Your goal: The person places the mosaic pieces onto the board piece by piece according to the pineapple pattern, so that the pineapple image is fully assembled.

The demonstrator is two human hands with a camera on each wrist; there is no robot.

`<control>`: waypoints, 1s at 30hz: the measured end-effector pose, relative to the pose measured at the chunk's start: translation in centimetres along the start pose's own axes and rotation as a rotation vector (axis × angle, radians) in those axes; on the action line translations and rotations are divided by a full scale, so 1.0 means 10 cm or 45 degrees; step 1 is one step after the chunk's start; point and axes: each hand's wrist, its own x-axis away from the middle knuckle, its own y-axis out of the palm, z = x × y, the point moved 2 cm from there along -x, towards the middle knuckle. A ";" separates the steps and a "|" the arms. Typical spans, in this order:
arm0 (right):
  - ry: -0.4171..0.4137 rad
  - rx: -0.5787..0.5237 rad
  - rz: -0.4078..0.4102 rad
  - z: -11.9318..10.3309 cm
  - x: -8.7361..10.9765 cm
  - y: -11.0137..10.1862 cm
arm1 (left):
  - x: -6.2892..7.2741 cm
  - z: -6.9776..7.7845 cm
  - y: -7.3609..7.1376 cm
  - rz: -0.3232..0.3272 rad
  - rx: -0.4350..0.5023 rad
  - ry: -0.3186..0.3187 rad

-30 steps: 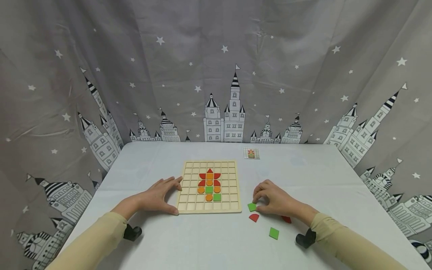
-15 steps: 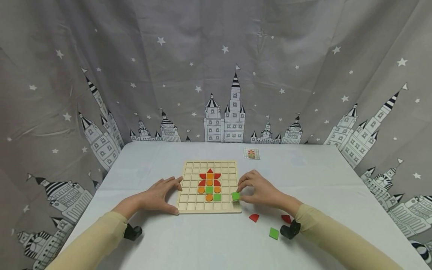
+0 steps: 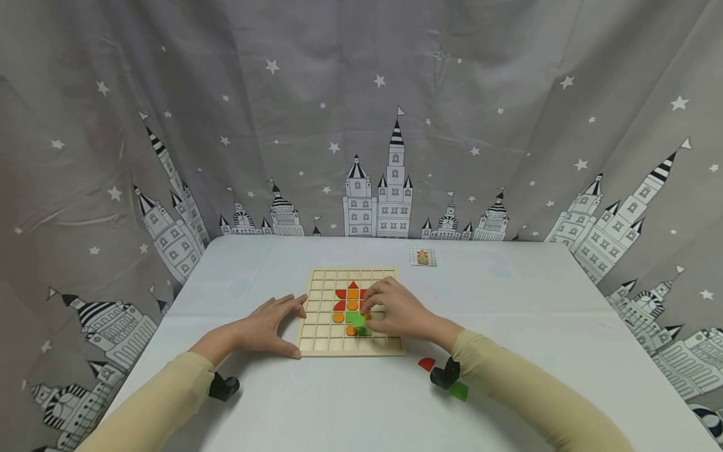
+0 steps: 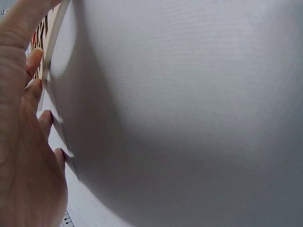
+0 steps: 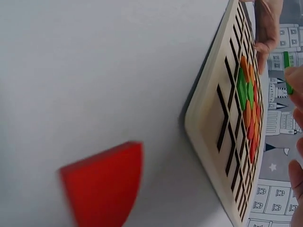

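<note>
A wooden grid board lies on the table with red, orange and green pieces set in its middle cells. My left hand rests at the board's left side, fingers spread, thumb at the near left corner. Over the board, my right hand pinches a green square tile between thumb and fingertips. In the right wrist view that tile is seen edge-on, raised off the board. The right hand hides some pieces on the right of the pattern.
A red quarter-circle piece lies right of the board's near corner. Another green square tile sits partly behind the right wrist camera. A small pattern card lies at the back. A grey castle-print curtain hangs behind.
My right hand has picked the green square tile up from the table and carried it left over the board. The right forearm now covers one red piece. The left hand stays put.
</note>
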 end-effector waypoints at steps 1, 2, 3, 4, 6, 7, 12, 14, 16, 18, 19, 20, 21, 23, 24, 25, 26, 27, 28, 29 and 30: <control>0.010 0.013 0.006 0.00 -0.03 0.02 | 0.00 0.00 0.00 -0.001 -0.001 -0.004; 0.018 0.023 0.015 0.00 -0.06 0.04 | 0.00 0.00 -0.01 0.000 -0.001 -0.001; 0.034 0.035 0.019 0.00 -0.09 0.06 | 0.00 0.01 -0.01 0.002 0.001 0.001; 0.045 0.047 0.021 0.00 -0.11 0.08 | 0.01 0.01 -0.01 0.005 0.005 0.003; 0.082 0.058 0.015 -0.01 -0.15 0.14 | 0.01 0.01 -0.02 0.006 0.012 0.004; 0.101 0.057 0.009 -0.02 -0.17 0.16 | 0.01 0.01 -0.02 0.005 0.016 0.002; 0.185 0.040 -0.031 -0.11 -0.22 0.32 | 0.01 0.00 -0.02 0.004 0.017 0.007; 0.191 0.053 -0.032 -0.14 -0.23 0.38 | 0.01 0.00 -0.02 0.003 0.017 0.009; 0.194 0.063 -0.021 -0.17 -0.24 0.42 | 0.01 0.01 -0.02 0.002 0.020 0.012; 0.194 0.075 -0.004 -0.19 -0.24 0.46 | 0.01 0.01 -0.02 0.001 0.021 0.015; 0.195 0.082 0.004 -0.20 -0.24 0.47 | 0.01 0.01 -0.02 0.001 0.022 0.016; 0.196 0.088 0.015 -0.20 -0.23 0.48 | 0.01 0.01 -0.02 0.001 0.021 0.017; 0.195 0.090 0.022 -0.20 -0.23 0.49 | 0.01 0.02 -0.02 0.000 0.021 0.017; 0.193 0.097 0.034 -0.21 -0.23 0.51 | 0.01 0.02 -0.02 0.000 0.020 0.018; 0.192 0.099 0.038 -0.20 -0.23 0.52 | 0.01 0.02 -0.02 -0.001 0.020 0.017; 0.193 0.105 0.039 -0.20 -0.22 0.53 | 0.01 0.02 -0.02 -0.001 0.020 0.016; 0.192 0.111 0.040 -0.20 -0.22 0.54 | 0.01 0.02 -0.02 -0.002 0.020 0.015; 0.194 0.114 0.042 -0.20 -0.22 0.55 | 0.00 0.02 -0.02 -0.003 0.019 0.013; 0.193 0.118 0.044 -0.20 -0.22 0.55 | 0.00 0.02 -0.02 -0.003 0.018 0.011; 0.194 0.120 0.047 -0.20 -0.22 0.55 | 0.00 0.02 -0.02 -0.003 0.016 0.008; 0.195 0.122 0.048 -0.20 -0.22 0.56 | 0.00 0.02 -0.02 -0.004 0.016 0.007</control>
